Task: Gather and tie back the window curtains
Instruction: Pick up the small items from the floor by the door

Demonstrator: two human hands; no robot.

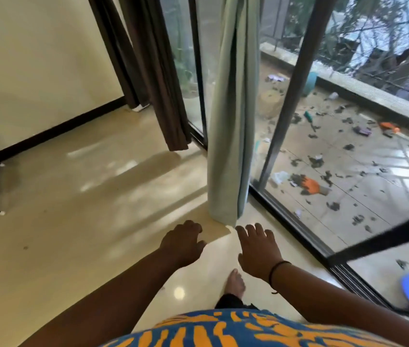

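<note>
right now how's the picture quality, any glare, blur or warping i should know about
Head view: wide-angle warping bends the window frame and wall lines; sunlight through the glass throws bright patches and curtain shadows on the glossy floor, plus a small glare spot near the foot; the balcony litter and trees outside look soft and smeared; the green curtain, left hand and right hand read fairly clearly.

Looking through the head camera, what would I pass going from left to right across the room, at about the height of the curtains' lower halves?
Cream wall → dark brown curtain → pale green curtain → dark door frame post → littered balcony floor.
</note>
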